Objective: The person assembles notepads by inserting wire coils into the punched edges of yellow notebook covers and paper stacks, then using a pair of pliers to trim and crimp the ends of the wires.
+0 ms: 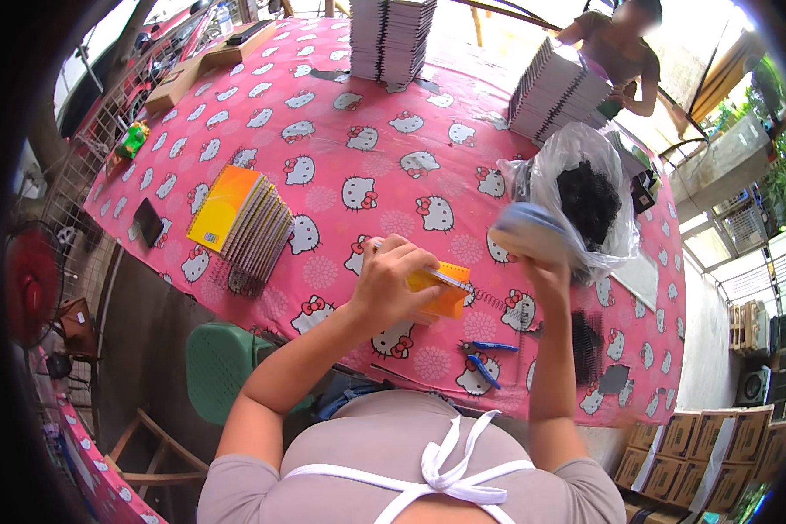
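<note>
- My left hand (393,284) closes its fingers over the top of an orange notebook (441,295), held just above the near edge of the pink cartoon-cat tablecloth (341,131).
- My right hand (543,272) is raised beside it, gripping a blurred blue-and-white object (526,229); I cannot tell what it is or exactly how the fingers sit on it.
- A thin wire spiral (491,301) stretches between the notebook and my right hand; in my judgement a sideways tug could bend the coil or pull it off line with the notebook's edge.
- Blue-handled pliers (487,356) lie on the cloth just below my hands, near the table's edge, where a careless elbow might knock them off.
- A clear bag of black coils (585,199) stands just behind my right hand; a wide swing could tip it.
- A fanned pile of finished notebooks (246,225) sits well apart on my left, and taller stacks (391,37) stand at the far side.
- Another person (622,48) works at the far corner beside a leaning stack (557,92).
</note>
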Demonstrator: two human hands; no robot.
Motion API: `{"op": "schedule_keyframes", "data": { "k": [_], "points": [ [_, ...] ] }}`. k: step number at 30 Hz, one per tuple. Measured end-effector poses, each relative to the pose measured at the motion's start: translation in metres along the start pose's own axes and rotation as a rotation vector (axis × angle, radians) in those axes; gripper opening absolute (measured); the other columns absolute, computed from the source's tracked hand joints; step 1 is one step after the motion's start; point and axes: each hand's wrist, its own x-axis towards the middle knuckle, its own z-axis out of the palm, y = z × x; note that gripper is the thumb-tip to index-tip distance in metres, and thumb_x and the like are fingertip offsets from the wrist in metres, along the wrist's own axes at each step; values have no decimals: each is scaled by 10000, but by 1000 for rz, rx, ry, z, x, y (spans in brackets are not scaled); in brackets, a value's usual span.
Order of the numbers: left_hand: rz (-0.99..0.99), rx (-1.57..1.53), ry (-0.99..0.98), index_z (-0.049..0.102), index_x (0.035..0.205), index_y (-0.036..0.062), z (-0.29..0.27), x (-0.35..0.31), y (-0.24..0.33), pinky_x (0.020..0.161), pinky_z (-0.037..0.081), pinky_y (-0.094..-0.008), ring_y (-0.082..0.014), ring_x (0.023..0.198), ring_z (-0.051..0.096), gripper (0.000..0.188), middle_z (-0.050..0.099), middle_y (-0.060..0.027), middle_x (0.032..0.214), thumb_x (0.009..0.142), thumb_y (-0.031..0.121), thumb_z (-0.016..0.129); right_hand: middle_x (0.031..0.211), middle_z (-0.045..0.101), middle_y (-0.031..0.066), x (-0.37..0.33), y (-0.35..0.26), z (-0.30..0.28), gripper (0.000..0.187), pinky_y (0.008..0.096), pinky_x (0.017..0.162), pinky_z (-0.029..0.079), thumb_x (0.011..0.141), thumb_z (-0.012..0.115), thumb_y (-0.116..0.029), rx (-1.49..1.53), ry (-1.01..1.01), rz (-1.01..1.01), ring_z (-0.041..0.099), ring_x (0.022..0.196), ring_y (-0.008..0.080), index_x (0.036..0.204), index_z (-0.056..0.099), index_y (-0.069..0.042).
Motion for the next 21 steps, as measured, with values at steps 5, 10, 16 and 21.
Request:
{"op": "schedule_keyframes", "data": {
  "k": [5,10,16,21],
  "points": [
    [-68,-45,-10,650,877,96,2,2,5,867,344,-355,-203,898,572,313,646,-31,832,605,161,790,891,651,57,9,-32,9,324,333,752,499,707,745,-189,-676,-159,94,625,793,193,955,613,-28],
    [-80,-71,6,641,939,84,-5,6,10,857,390,-373,-226,926,569,364,631,-55,881,615,135,798,728,607,53,14,-37,13,284,303,677,487,664,692,-36,-398,-295,-27,600,733,147,930,593,-27],
    [-256,-260,173,617,1013,33,-15,-9,-5,831,490,-333,-206,963,595,340,628,-64,958,702,14,752,723,583,40,28,-35,26,206,251,650,461,684,637,-18,-349,-332,41,538,707,80,883,580,-10],
    [-515,-912,324,618,1119,16,-9,-25,-20,799,514,-230,-94,926,613,331,643,-28,1003,799,-51,669,750,604,40,43,-42,43,241,265,663,463,672,638,-10,-191,-324,94,545,734,87,908,591,-18]
  ]
}}
